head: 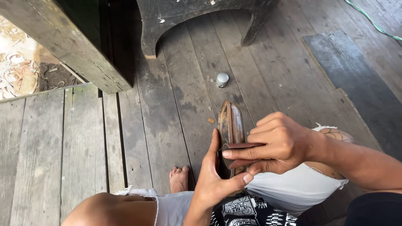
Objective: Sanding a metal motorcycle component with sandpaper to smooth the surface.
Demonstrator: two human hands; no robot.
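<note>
Weathered grey floorboards (83,138) run under the seated person, with a dark wooden bench (167,21) at the top of the view and a small white cap (222,79) lying well apart on the planks. Held upright above the lap is a curved brown wooden piece (233,121); the left hand (213,180) is closed around its lower end, thumb raised along the edge; the right hand (278,142) pinches a folded strip of reddish sandpaper (240,155) against the wood, fingers closed over it. By its look the piece seems stiff, hard and fairly light, smooth enough to slip, so a firm hold low down suits it; the sandpaper looks thin and pliable, best pressed flat under the fingertips. Much stays hidden: the bottom of the wood sits inside the left palm; its far face cannot be seen; what kind of object it is remains unclear; the right forearm is cut off by the frame edge.
</note>
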